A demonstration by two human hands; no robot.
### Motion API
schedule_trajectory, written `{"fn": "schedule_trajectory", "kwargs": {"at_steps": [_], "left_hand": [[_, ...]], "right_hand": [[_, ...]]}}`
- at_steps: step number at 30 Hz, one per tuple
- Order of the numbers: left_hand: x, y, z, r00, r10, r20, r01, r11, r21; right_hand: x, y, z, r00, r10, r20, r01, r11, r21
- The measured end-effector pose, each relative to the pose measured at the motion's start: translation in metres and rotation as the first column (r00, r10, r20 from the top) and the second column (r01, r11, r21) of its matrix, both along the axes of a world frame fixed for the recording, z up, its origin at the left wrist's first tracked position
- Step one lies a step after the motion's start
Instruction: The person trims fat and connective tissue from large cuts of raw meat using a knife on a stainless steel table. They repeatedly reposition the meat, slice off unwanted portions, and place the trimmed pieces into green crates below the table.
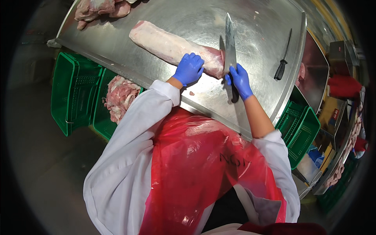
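A long pork loin, pale with fat on top and redder at its right end, lies slantwise on the steel table. My left hand, in a blue glove, grips its near side toward the right end, fingers curled on the meat. My right hand, gloved too, is closed round the dark handle of a large knife. The wide blade points away from me, just beside the loin's right end; whether it touches the meat I cannot tell. A small meat scrap lies near my left hand.
More meat pieces lie at the table's far left. A thin dark-handled tool, maybe a sharpening steel, rests on the right. Green crates stand below the table, one with meat trimmings at left, another crate at right.
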State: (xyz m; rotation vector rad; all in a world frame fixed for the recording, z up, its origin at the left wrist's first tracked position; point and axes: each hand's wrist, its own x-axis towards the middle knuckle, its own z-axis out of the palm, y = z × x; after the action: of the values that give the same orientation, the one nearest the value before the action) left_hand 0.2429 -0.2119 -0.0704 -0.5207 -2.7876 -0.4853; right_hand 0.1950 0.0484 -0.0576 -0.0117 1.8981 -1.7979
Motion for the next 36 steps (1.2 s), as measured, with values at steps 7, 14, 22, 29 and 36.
{"fn": "schedule_trajectory", "kwargs": {"at_steps": [7,14,22,29,36], "left_hand": [[-0.057,-0.001,-0.008,0.992,0.077,0.099,-0.084,0.995,0.060],[-0.060,-0.007,-0.002,0.959,0.110,0.262,-0.191,0.932,0.307],[-0.060,-0.022,0.005,0.946,0.070,0.316,-0.194,0.904,0.380],[-0.080,-0.020,0.032,0.892,0.005,0.452,-0.226,0.871,0.437],[-0.109,-0.056,0.031,0.915,-0.106,0.390,-0.095,0.881,0.463]], "right_hand": [[-0.011,-0.021,-0.019,0.982,-0.187,0.006,0.187,0.980,0.067],[0.012,-0.067,0.013,0.988,0.011,-0.154,0.042,0.942,0.334],[0.074,-0.029,0.031,0.957,0.279,0.085,-0.291,0.911,0.291],[0.014,-0.101,0.003,0.993,0.085,-0.087,-0.074,0.990,0.122],[0.062,-0.098,0.013,0.985,0.170,-0.035,-0.164,0.976,0.141]]}}
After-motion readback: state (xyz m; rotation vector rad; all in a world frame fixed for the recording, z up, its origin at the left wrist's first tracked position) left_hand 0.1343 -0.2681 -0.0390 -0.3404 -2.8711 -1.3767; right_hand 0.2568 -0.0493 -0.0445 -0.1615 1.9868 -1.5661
